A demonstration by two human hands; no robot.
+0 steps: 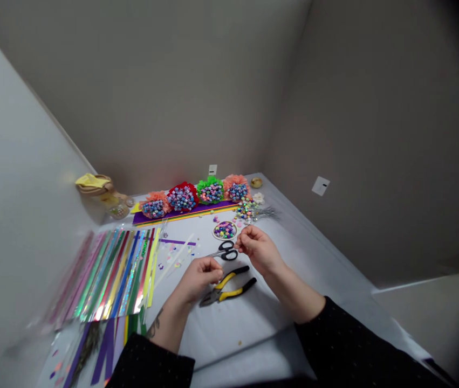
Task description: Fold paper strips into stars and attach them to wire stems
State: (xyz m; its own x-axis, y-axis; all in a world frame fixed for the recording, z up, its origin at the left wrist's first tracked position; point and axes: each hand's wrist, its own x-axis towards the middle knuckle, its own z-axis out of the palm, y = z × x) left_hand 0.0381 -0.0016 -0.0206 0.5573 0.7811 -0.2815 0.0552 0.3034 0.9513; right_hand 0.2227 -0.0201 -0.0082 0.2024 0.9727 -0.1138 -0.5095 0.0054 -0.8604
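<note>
My left hand (200, 277) is closed in a pinch just above the yellow-and-black pliers (229, 288), which lie spread on the white tabletop. Anything between its fingertips is too small to make out. Higher and to the right, my right hand (258, 249) also pinches, and what it may hold does not show clearly. Beside its fingertips lie black-handled scissors (227, 250). A small round dish (213, 234) of colourful beads sits just beyond them. Farther back is a cluster of shiny beads (245, 209) with a bundle of thin wire stems (267, 213).
Several ruffled paper flowers with beaded centres, one of them a red flower (182, 196), line the back edge. Shiny coloured strips (111, 275) cover the left side. A beige container with yellow material (95, 186) stands at the back left. Walls (334, 134) border the table.
</note>
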